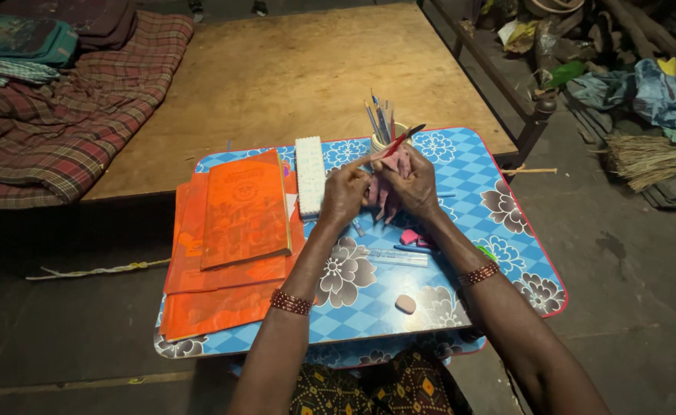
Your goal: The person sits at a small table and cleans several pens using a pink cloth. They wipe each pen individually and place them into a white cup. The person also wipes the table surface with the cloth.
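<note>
My left hand (343, 194) and my right hand (411, 184) meet over the far middle of a small blue table with a flower pattern (461, 230). Together they hold a folded pink paper shape (388, 192) with pointed flaps hanging down. My right hand also grips a red pen (399, 141) that sticks up to the right. Both wrists wear beaded bangles. A cup of pens and pencils (382, 131) stands just beyond the hands.
A stack of orange booklets (230, 238) covers the table's left side. A white block (309, 175) lies beside it. A clear ruler (395, 257), a pink eraser (405, 303) and small pink and green bits lie near. A wooden platform (292, 69) with a plaid blanket (61, 115) is behind.
</note>
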